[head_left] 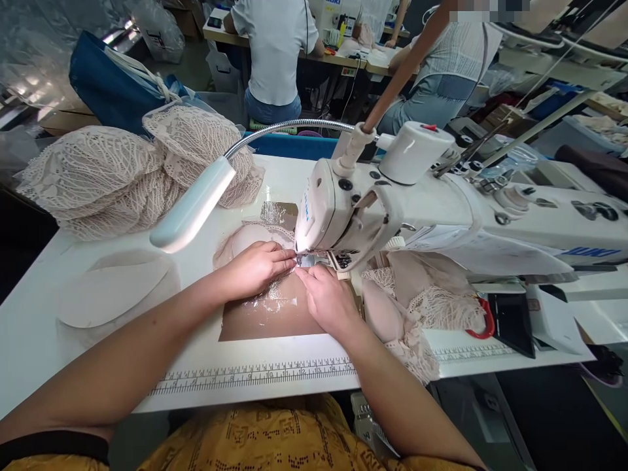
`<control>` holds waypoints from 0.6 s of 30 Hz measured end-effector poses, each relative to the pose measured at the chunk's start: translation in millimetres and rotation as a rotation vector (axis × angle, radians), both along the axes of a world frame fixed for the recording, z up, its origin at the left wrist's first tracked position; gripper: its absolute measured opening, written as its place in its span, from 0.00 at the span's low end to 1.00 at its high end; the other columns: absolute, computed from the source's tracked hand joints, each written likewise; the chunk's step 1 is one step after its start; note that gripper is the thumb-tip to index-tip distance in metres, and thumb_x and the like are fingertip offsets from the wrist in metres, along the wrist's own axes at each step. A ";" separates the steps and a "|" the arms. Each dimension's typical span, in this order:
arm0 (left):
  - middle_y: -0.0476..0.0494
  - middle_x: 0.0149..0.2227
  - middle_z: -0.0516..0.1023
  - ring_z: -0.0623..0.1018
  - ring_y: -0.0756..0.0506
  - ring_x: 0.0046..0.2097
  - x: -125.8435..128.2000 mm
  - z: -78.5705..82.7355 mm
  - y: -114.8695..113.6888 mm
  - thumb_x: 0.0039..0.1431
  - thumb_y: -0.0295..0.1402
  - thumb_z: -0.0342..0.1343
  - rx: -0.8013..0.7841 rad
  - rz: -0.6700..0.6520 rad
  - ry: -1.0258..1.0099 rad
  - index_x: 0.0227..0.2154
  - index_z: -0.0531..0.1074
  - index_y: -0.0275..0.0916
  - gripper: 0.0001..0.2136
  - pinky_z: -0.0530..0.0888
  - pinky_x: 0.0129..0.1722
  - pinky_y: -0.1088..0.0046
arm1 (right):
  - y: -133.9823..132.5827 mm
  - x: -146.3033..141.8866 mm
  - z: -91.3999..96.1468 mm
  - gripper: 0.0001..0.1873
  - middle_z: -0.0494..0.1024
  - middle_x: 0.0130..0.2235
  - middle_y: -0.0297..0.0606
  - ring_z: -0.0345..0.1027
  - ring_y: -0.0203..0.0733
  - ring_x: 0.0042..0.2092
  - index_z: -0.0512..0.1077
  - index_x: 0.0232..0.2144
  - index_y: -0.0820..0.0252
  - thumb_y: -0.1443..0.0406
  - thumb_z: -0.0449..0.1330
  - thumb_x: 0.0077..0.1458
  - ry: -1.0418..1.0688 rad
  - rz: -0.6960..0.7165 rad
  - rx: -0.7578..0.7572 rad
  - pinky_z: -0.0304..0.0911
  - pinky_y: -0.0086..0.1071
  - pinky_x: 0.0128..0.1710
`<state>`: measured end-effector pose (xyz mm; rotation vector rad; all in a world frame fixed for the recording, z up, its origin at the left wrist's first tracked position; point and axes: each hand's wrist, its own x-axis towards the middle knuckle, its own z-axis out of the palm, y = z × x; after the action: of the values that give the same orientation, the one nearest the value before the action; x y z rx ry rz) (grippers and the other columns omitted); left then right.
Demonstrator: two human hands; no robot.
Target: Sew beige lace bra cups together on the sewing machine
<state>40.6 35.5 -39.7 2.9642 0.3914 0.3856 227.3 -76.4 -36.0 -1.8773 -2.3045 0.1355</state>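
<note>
Beige padded bra cup point(248, 237) with lace trim lay flat just left of the sewing machine point(338, 209) head, with one edge under the presser foot point(308, 260). The left hand point(258, 268) rested open, fingers straight, pressing the cup. The right hand point(326, 297) lay likewise flat before the foot — nothing gripped. The cup's long axis ran crosswise, pointing into the machine.

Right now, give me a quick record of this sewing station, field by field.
Left hand: flat on the pale fabric piece, fingertips at the presser foot
Right hand: flat, fingers pointing at the foot from the near side
Machine: white sewing machine, head above both hands
Lamp: gooseneck lamp over the table, left side
Far left: pile of lace cups
Right of hands: heap of lace pieces
Table edge: printed ruler
</note>
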 end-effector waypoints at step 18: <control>0.33 0.54 0.73 0.71 0.34 0.53 -5.0 6.6 -1.8 0.65 0.31 0.47 0.080 0.218 0.059 0.52 0.72 0.36 0.16 0.70 0.47 0.56 | -0.1 1.9 -0.4 0.21 0.79 0.41 0.39 0.71 0.43 0.39 0.75 0.51 0.57 0.72 0.50 0.60 0.151 -0.046 0.048 0.63 0.34 0.37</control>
<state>35.6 33.6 -33.1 3.0245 0.7263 0.3433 229.2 -76.5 -36.3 -1.8281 -2.1450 0.2069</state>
